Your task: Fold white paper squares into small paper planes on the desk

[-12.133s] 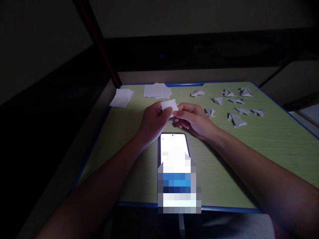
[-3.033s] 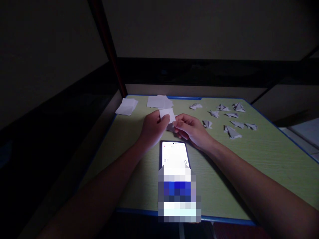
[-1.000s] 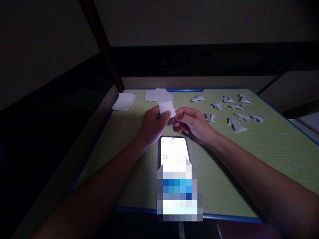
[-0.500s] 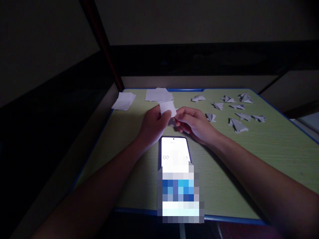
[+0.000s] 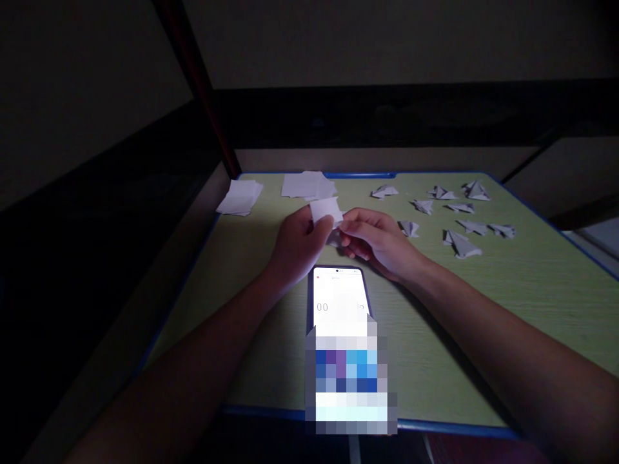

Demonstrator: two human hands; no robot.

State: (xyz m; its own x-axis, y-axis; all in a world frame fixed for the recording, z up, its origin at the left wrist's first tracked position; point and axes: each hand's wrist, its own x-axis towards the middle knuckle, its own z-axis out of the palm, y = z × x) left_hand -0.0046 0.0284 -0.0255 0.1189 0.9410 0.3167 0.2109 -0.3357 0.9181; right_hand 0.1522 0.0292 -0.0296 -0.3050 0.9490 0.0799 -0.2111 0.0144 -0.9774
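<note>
Above the table, between both hands, is a small white piece of paper (image 5: 324, 210), which looks folded. My left hand (image 5: 302, 241) is closed on it, the thumb pressed flat on its front face. At the paper's lower right edge, my right hand (image 5: 380, 238) pinches it between thumb and curled fingers. Part of the paper shows beneath the fingers; the rest is hidden behind them. Just in front of the hands lies a lit phone (image 5: 337, 293), its lower part pixelated.
Two stacks of white paper lie at the back, one at the left corner (image 5: 240, 195) and one near the middle (image 5: 300, 184). Several folded paper figures (image 5: 461, 245) are spread over the right side. The table (image 5: 532, 309) has a blue edge; a wall stands behind.
The hands and the paper hold almost the same pose. A small red dot now shows at the top of the phone screen.
</note>
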